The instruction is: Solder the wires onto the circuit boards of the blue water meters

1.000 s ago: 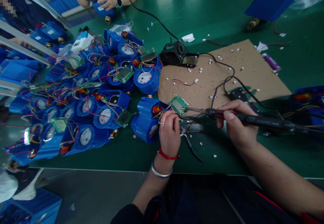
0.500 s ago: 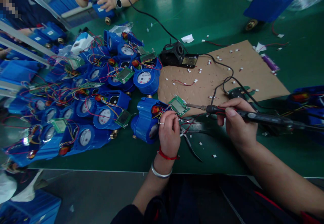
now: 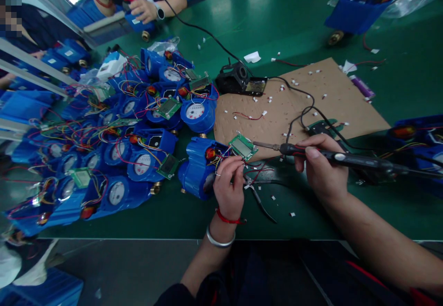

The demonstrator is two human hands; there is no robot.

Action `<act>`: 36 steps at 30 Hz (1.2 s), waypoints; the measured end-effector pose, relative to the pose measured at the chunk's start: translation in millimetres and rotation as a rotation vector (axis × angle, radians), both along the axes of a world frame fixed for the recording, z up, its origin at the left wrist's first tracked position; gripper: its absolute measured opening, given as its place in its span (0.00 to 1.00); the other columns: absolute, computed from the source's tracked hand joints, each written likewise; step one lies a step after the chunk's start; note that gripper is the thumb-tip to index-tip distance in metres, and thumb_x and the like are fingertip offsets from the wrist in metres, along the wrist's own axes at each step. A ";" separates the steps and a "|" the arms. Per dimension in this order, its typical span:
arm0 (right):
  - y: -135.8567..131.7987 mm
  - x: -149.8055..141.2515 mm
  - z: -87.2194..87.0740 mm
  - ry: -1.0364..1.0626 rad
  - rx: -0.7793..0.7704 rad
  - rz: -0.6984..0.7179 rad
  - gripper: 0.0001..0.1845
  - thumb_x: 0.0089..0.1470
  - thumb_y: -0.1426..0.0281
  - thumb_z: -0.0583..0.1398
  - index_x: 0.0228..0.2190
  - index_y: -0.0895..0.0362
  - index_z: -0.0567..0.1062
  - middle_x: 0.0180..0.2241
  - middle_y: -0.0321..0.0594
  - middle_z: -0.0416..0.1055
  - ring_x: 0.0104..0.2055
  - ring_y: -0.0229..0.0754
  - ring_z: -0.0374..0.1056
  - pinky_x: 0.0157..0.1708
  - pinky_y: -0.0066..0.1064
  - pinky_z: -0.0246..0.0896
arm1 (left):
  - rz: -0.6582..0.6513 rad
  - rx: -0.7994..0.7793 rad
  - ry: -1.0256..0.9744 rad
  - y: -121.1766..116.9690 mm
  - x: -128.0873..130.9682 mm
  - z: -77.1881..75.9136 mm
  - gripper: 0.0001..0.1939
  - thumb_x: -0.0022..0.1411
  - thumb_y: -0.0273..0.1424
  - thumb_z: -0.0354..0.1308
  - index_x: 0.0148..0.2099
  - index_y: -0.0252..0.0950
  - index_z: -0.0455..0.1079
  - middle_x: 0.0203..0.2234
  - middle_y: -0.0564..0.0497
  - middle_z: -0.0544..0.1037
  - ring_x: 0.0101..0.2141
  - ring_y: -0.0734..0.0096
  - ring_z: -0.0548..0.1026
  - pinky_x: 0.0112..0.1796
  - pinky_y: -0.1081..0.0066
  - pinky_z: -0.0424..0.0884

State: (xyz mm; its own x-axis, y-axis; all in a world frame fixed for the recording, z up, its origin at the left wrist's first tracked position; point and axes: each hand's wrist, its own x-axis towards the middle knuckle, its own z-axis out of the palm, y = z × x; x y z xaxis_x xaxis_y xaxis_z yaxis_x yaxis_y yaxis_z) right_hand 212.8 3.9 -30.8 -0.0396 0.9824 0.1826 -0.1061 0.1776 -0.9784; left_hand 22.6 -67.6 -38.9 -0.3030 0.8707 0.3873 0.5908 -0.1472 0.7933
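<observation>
My right hand [image 3: 327,167] grips a soldering iron [image 3: 308,152] by its black handle, pointing left. The iron's tip is at the right edge of a small green circuit board [image 3: 243,147] with a grey display; whether they touch I cannot tell. My left hand [image 3: 229,183] is closed in a pinch at the board's lower edge. Thin red wires [image 3: 256,166] show near its fingertips, but what they grip is hidden. Left of that hand lies a blue water meter [image 3: 195,167], with wires running towards the board. Pliers [image 3: 261,200] lie below the board, beside my left hand.
Several blue meters [image 3: 141,163] with boards and tangled wires crowd the left. A soldering iron stand [image 3: 235,77] is beside cardboard [image 3: 332,80] strewn with small white connectors. A black cable loops over it. Another meter [image 3: 363,6] stands far right. A co-worker's hand [image 3: 143,10] is across the table.
The view has shifted slightly. My hands, the iron and the board keep nearly the same arrangement. Across the table, the co-worker's hands have moved apart, and something red now shows between them.
</observation>
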 end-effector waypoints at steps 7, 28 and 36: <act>0.5 -0.7 -0.4 0.052 0.021 0.023 0.06 0.53 0.63 0.61 0.32 0.52 0.74 0.18 0.33 0.66 0.15 0.38 0.61 0.15 0.31 0.53 | 0.010 -0.009 0.054 2.9 1.2 0.8 0.06 0.63 0.26 0.54 0.41 0.37 0.71 0.36 0.49 0.75 0.39 0.70 0.74 0.40 0.68 0.72; -1.6 -0.7 3.2 0.006 0.003 0.055 0.06 0.54 0.62 0.61 0.33 0.50 0.73 0.19 0.34 0.67 0.17 0.38 0.62 0.16 0.31 0.55 | 0.098 -0.021 0.165 6.8 13.1 3.0 0.03 0.62 0.24 0.53 0.36 0.34 0.68 0.46 0.44 0.70 0.41 0.69 0.71 0.41 0.66 0.70; -1.4 -1.7 1.3 0.014 0.010 0.062 0.06 0.53 0.63 0.61 0.32 0.52 0.73 0.19 0.33 0.67 0.16 0.37 0.62 0.15 0.29 0.55 | 0.094 -0.060 0.147 9.5 11.0 2.7 0.04 0.62 0.25 0.52 0.34 0.35 0.67 0.40 0.46 0.72 0.43 0.67 0.71 0.44 0.63 0.69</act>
